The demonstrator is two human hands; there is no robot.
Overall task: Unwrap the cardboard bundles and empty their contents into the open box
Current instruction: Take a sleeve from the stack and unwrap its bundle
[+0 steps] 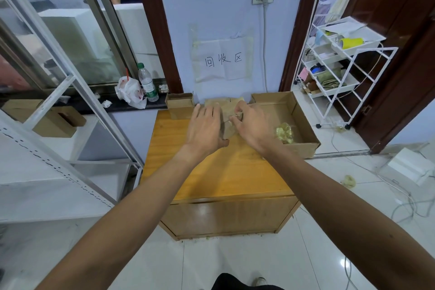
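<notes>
A flat cardboard bundle lies at the back middle of the wooden table. My left hand lies flat on the bundle's left part, fingers straight, thumb at its near edge. My right hand pinches a strip of tape or flap on the bundle's top between thumb and fingers. More cardboard bundles are stacked behind it against the wall. The open box stands at the table's right, with a yellowish crumpled lump inside near its front.
A small cardboard box stands at the table's back left. A water bottle and a plastic bag sit on the dark sill to the left. A white wire cart stands right of the table. Cables run across the tiled floor.
</notes>
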